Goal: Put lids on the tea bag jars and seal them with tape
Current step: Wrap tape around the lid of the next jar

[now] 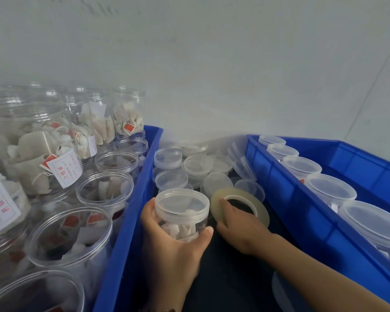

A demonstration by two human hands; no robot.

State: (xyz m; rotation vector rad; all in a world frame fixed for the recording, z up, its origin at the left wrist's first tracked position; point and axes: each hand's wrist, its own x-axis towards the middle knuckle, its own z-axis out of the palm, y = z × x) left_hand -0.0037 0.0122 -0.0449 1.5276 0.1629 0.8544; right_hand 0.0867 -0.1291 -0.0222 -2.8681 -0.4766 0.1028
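The left hand (167, 239) wraps a lidded jar (181, 216); just right of the jar, the right hand (239, 226) apparently pinches the tape roll (240, 207).

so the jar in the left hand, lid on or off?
On. The jar gripped by the left hand has a clear lid covering its mouth. Whether it is screwed tight, cannot tell.

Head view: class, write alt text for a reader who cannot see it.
A left hand grips a lidded tea bag jar while the right hand holds a tape roll. Open jars fill a blue bin.
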